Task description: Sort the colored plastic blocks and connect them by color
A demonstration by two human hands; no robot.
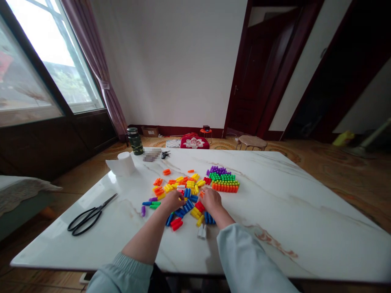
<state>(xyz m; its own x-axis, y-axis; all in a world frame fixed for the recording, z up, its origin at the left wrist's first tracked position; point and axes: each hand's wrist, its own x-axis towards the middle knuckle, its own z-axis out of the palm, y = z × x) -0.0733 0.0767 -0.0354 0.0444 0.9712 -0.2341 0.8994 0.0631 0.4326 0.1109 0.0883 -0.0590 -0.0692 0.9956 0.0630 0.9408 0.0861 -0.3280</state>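
Small bullet-shaped plastic pieces in several colours lie in a loose pile on the white marble-patterned table (275, 211). My left hand (172, 200) reaches into the pile beside the blue pieces (187, 206), its fingers bent together; what they hold is too small to make out. Across from it, my right hand (211, 198) is closed, with an orange piece (202, 194) at its fingertips. Red pieces (200, 206) and yellow pieces (196, 213) lie just below that hand. Behind it, pieces stand upright in tidy rows: purple (218, 170), green (222, 177), yellow-green, and orange (225, 188) in front.
Black-handled scissors (87, 219) lie at the left. A white paper roll (124, 164), a camouflage-patterned flask (135, 141) and small pliers (165, 154) are along the far left edge. A stool (252, 141) stands beyond the table.
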